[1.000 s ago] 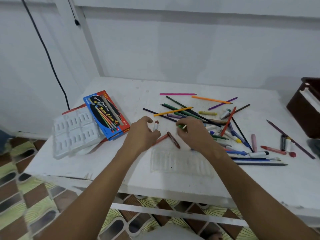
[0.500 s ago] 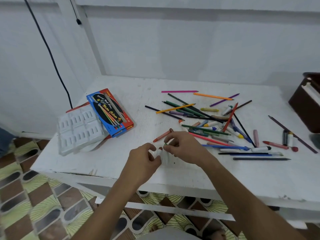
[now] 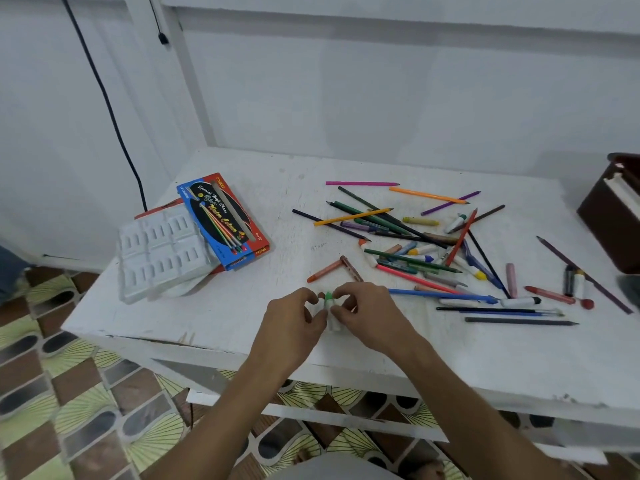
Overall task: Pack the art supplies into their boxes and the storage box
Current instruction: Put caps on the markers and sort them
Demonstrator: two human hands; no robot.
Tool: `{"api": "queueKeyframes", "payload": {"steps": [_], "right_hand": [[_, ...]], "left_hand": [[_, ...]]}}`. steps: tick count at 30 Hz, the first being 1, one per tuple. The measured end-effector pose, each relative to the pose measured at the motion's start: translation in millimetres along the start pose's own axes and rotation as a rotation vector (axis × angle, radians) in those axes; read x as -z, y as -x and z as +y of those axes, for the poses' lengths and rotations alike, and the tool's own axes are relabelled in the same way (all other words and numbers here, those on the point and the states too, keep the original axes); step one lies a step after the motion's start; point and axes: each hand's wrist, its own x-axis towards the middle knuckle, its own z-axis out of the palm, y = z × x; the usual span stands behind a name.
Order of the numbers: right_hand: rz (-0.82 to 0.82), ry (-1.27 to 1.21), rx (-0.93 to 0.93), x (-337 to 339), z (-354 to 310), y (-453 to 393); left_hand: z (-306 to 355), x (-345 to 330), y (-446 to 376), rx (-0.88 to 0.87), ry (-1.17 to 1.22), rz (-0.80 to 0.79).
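Both hands met at lower centre of the frame, just above the near edge of the bench (image 3: 214,317). We had a small white paint tube (image 3: 333,318) with a green cap (image 3: 328,296) between them. Left hand (image 3: 294,317) had its fingers curled, thumb and forefinger pinching the tube near the cap. Right hand (image 3: 369,315) was also curled in, fingertips pinching the tube from the other side. Wrists were low, forearms converging from the bottom of the frame. Whether the cap was being tightened or the tube just steadied, we couldn't tell.

Our read on doing this step well: seat the cap fully before packing, hold the tube body lightly so nothing squeezes out, then lay it in the white moulded tray (image 3: 162,251) at centre left. The tray lay against the blue water colour box (image 3: 223,220).

Remaining pencils, crayons and tubes (image 3: 426,244) lay scattered right of centre, well apart from the tray. The brown storage box (image 3: 609,216) sat at the right edge, partly cut off.
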Motion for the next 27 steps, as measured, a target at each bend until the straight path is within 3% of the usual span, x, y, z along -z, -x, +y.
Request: {"api": "queueKeyframes", "payload": {"steps": [16, 27], "right_hand": [[-0.02, -0.034, 0.047, -10, 8, 4], [-0.06, 0.041, 0.063, -8, 7, 1]], "left_hand": [[-20, 10, -12, -0.07, 0.05, -0.11], [-18, 10, -16, -0.144, -0.08, -0.143]]}}
